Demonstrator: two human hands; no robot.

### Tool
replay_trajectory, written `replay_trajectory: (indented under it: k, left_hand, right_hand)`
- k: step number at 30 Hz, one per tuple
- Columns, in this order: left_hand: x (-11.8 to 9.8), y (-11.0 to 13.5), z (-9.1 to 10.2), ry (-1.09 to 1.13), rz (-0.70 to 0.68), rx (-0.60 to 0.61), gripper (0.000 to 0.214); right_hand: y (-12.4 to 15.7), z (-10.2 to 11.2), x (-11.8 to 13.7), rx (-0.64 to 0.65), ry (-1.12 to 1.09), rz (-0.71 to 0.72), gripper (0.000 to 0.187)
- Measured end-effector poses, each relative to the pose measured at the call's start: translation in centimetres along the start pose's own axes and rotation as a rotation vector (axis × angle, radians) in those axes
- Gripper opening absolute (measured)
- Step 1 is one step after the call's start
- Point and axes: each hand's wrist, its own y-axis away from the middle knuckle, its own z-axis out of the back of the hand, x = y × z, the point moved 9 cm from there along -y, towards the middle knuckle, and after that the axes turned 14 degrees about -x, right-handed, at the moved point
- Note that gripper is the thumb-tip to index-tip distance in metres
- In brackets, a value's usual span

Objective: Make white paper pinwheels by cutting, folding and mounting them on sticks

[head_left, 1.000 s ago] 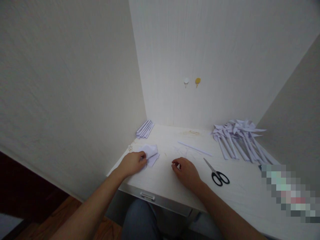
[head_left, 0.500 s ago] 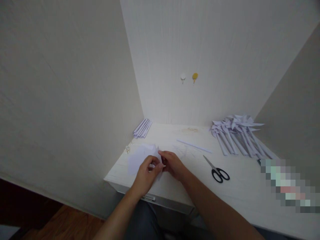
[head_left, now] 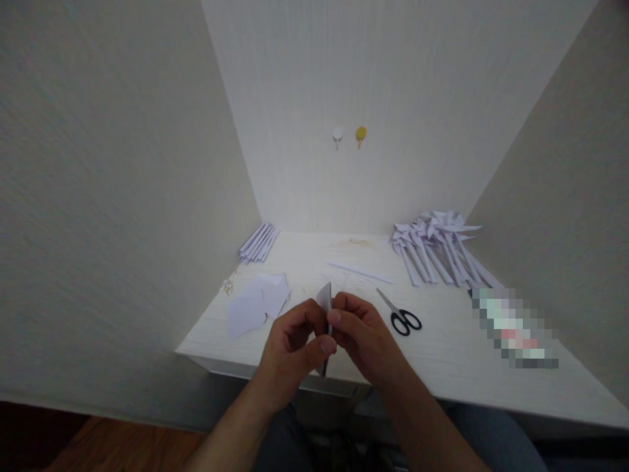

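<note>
A small piece of white paper (head_left: 324,298) stands nearly edge-on between my hands, over the front of the white tabletop. My left hand (head_left: 297,347) grips it from the left, thumb and fingers pinched at its lower part. My right hand (head_left: 361,331) pinches the same paper from the right, higher up. Part of the paper is hidden behind my fingers. Left of my hands, white paper sheets (head_left: 253,305) lie flat on the table. To the right lie scissors (head_left: 400,314) with black handles, blades pointing toward the back left.
Rolled paper sticks (head_left: 259,242) are stacked at the back left. Several paper pinwheels (head_left: 437,246) on sticks lie at the back right. A thin paper stick (head_left: 360,272) rests mid-table. A pixelated object (head_left: 514,328) lies at right. Two hooks (head_left: 361,134) are on the back wall.
Both hands have lifted the paper away from the sheets at left, which now show more fully. The paper has turned edge-on. The whole view has shifted, so the table appears further left.
</note>
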Motion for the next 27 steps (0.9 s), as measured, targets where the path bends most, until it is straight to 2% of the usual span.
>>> replay_trajectory:
  k: [5,14,21,27]
  left_hand:
    - [-0.4,0.6,-1.6,0.006,-0.008,0.008,0.04]
    - [-1.1,1.8,-4.3,0.015,-0.002,0.016,0.041]
    - [-2.7,2.9,-5.6,0.052,-0.04,0.035,0.039]
    - [-3.4,3.1,-5.9,0.053,-0.043,0.075,0.029]
  right_hand:
    - [1.1,0.9,0.9,0.023,-0.05,0.025,0.029]
    - [3.6,2.4,3.2,-0.012,0.038,0.117,0.027]
    - [5.5,1.9,5.5,-0.062,0.149,0.213,0.028]
    - [6.2,1.5,6.2,-0.039,0.122,0.251,0.024]
